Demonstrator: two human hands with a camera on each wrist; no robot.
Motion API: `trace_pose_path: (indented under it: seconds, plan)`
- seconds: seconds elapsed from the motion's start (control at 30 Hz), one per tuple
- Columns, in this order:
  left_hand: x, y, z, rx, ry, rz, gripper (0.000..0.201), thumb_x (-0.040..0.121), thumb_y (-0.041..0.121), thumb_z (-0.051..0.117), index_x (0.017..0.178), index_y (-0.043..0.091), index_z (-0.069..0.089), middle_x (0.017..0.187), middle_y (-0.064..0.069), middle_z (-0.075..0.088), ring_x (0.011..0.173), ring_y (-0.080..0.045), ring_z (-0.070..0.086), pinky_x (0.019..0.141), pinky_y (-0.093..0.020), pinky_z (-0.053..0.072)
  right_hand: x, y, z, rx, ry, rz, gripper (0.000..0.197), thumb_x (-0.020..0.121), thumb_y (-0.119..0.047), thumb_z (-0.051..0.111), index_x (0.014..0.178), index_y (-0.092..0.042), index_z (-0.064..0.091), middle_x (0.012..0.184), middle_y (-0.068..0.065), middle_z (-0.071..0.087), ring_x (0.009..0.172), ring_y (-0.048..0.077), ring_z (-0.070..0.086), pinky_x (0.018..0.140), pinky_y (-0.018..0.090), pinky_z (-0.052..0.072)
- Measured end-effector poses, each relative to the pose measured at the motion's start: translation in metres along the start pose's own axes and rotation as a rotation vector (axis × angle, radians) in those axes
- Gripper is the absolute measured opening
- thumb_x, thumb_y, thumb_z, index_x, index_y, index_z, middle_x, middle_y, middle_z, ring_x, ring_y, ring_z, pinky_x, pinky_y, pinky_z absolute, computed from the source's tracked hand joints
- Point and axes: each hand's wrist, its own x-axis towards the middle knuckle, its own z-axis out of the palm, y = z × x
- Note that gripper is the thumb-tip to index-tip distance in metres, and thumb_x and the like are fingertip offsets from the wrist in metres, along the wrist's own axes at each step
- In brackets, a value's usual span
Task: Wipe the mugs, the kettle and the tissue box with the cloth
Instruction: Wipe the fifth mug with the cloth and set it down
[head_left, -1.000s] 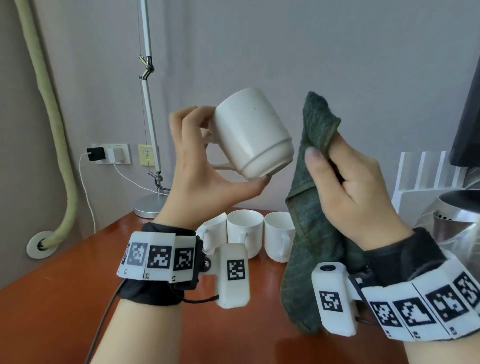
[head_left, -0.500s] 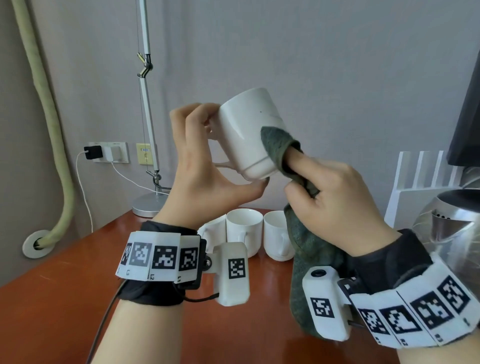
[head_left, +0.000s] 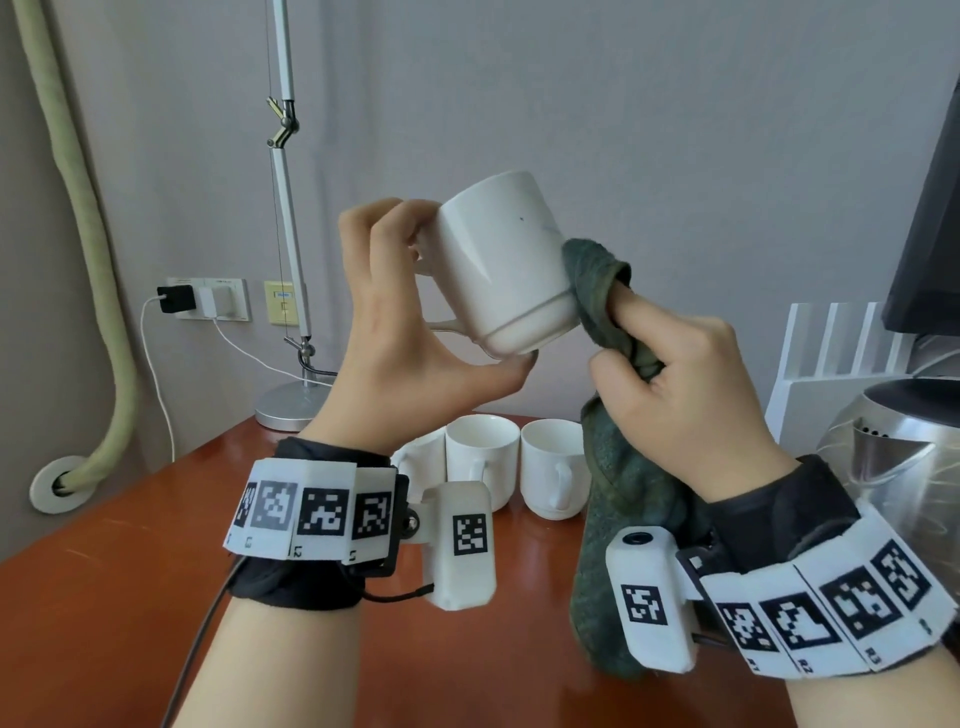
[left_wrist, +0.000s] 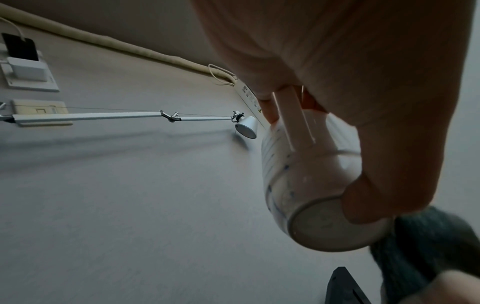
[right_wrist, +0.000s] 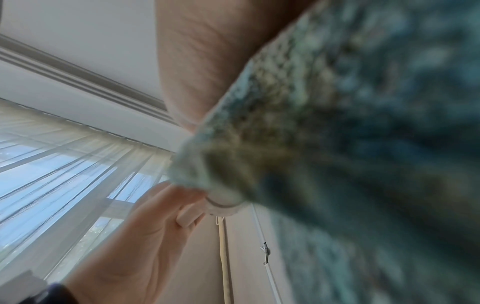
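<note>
Three mugs (head_left: 514, 467) on counter (head_left: 130, 597) seen from head only. Left hand (head_left: 410, 338) gripped mug (head_left: 504, 270); right hand (head_left: 691, 389) gripped cloth (head_left: 597, 275). Right wrist view blurred.

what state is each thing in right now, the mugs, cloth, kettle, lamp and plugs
held mug: lifted, tilted, gripped by the left hand at its handle and base
cloth: pressed to that mug's side by the right hand, rest hanging down
mugs on the table: upright, side by side
kettle: on the table, untouched
lamp: standing, head out of head view
chargers: plugged in
</note>
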Motion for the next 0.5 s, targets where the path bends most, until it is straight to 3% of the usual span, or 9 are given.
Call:
trace_pose_path:
  seconds: [0.1,0.2,0.33,0.43,0.5]
  plan:
    - [0.0003,-0.0009,-0.0025,0.01,0.007,-0.002,0.089,0.058,0.024,0.085,0.124,-0.013,0.039,0.117,0.003,0.027,0.114,-0.026,0.041,0.096,-0.029,0.045,-0.0018,-0.0007,-0.0015,0.035,-0.017,-0.011,0.029,0.072,-0.013,0.04,0.093,-0.027,0.054,0.052,-0.01,0.015,0.049,0.011,0.019,0.047,0.026,0.023]
    - [0.0002,0.0009,-0.0019,0.021,0.003,-0.008,0.089,0.057,0.022,0.086,0.123,-0.014,0.039,0.117,-0.003,0.029,0.114,-0.027,0.041,0.096,-0.03,0.046,-0.0022,-0.0022,0.0007,0.065,-0.021,-0.021,0.029,0.073,-0.012,0.04,0.094,-0.028,0.054,0.053,-0.013,0.018,0.048,0.006,0.023,0.048,0.025,0.022]
    - [0.0007,0.004,0.0009,0.002,-0.015,-0.002,0.089,0.057,0.023,0.087,0.124,-0.013,0.039,0.118,-0.004,0.028,0.114,-0.025,0.041,0.096,-0.033,0.047,-0.0021,0.0025,-0.0007,0.064,0.002,0.064,0.026,0.073,-0.016,0.04,0.095,-0.027,0.052,0.049,-0.012,0.019,0.047,0.012,0.021,0.047,0.026,0.023]
    - [0.0004,0.0037,0.0013,-0.02,-0.005,-0.011,0.09,0.059,0.031,0.083,0.125,-0.011,0.039,0.118,0.002,0.027,0.114,-0.024,0.041,0.097,-0.034,0.046,-0.0027,0.0021,-0.0019,0.085,0.001,0.088,0.02,0.072,-0.018,0.04,0.087,-0.028,0.049,0.048,-0.012,0.019,0.046,0.013,0.02,0.047,0.025,0.02]
    - [-0.0005,0.0028,0.0018,-0.014,-0.001,-0.021,0.09,0.06,0.032,0.082,0.125,-0.011,0.039,0.119,-0.001,0.028,0.115,-0.024,0.041,0.098,-0.034,0.046,-0.0028,-0.0017,-0.0004,0.116,0.002,0.074,0.018,0.072,-0.016,0.041,0.08,-0.024,0.055,0.048,-0.012,0.018,0.047,0.013,0.02,0.046,0.022,0.019]
